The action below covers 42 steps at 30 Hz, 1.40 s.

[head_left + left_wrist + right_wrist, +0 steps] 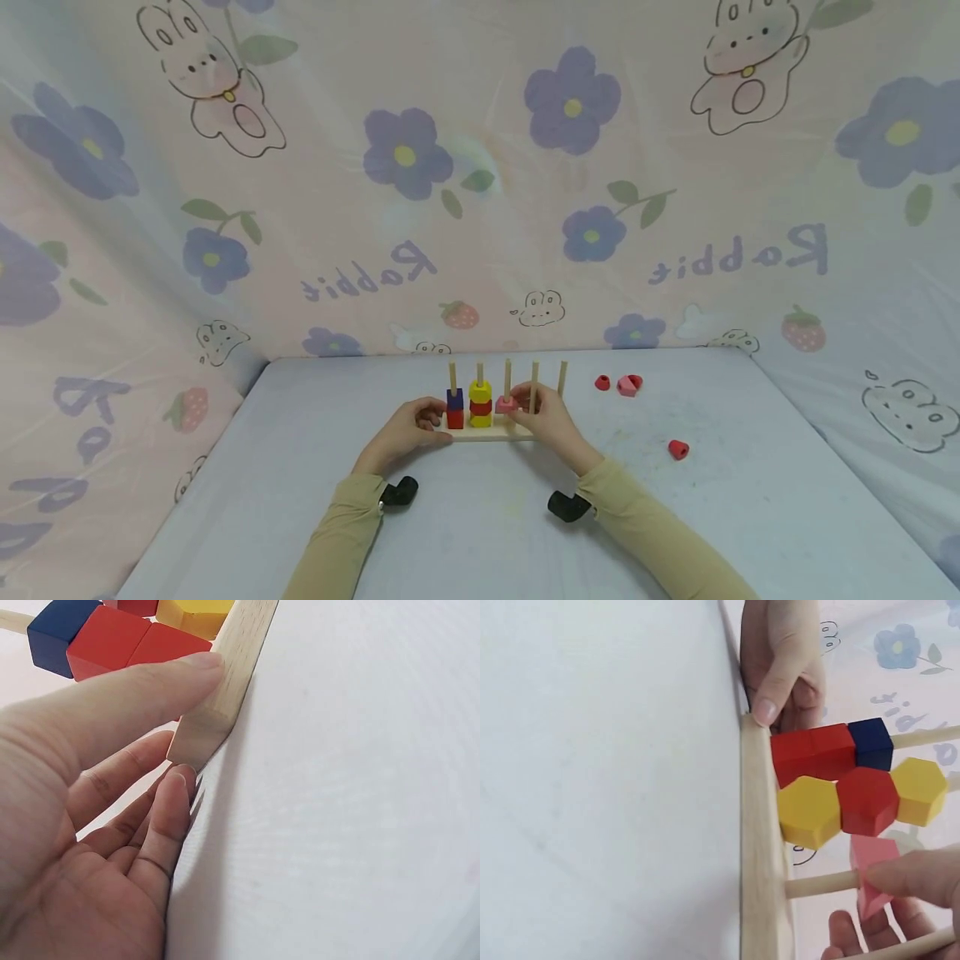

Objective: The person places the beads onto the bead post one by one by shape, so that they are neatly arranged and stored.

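Observation:
A wooden base (480,434) with several upright pegs stands on the table. My left hand (405,427) grips its left end, thumb on the front edge and fingers behind. With my right hand (553,423) I pinch a pink triangular block (872,851), which is threaded on the third peg (821,885) partway up, above the base. On the first peg sit red blocks (810,754) under a dark blue block (871,744). The second peg carries a yellow hexagonal block (808,814), a red hexagonal block (866,801) and another yellow hexagonal block (919,791), from the base upward.
Right of the base, a small red block (602,382) lies near a pink block (627,387) that touches another red piece. Closer to me is one more red block (678,450). The fourth peg (535,375) and fifth peg (562,377) rise by my right hand. A patterned curtain (495,250) hangs behind the table.

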Available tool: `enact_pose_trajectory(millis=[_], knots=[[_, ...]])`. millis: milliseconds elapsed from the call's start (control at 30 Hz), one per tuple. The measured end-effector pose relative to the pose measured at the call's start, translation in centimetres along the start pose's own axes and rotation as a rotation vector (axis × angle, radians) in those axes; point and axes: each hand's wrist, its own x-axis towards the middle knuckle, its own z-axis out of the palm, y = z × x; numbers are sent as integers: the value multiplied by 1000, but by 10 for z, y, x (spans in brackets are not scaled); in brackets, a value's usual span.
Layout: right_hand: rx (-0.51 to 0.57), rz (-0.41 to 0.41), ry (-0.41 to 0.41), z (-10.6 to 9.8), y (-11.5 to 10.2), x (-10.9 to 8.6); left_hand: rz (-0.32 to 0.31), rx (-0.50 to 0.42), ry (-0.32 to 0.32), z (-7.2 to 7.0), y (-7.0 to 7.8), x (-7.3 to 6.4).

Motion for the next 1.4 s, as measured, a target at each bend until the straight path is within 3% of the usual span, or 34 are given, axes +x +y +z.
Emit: enact_pose_trajectory(millis=[467, 700, 833, 1067, 1400], knots=[[-116, 40, -42, 2, 12, -3, -22, 18, 14, 1, 0, -1], [-95, -84, -79, -4, 10, -9, -2, 9, 9, 1, -2, 0], [-87, -73, -104, -9, 6, -15, 1, 5, 4, 1, -3, 1], [-107, -27, -154, -27, -1, -29, -3, 5, 17, -1, -1, -1], [-78, -111, -270, -67, 0, -49, 8, 1, 5, 0, -1, 0]])
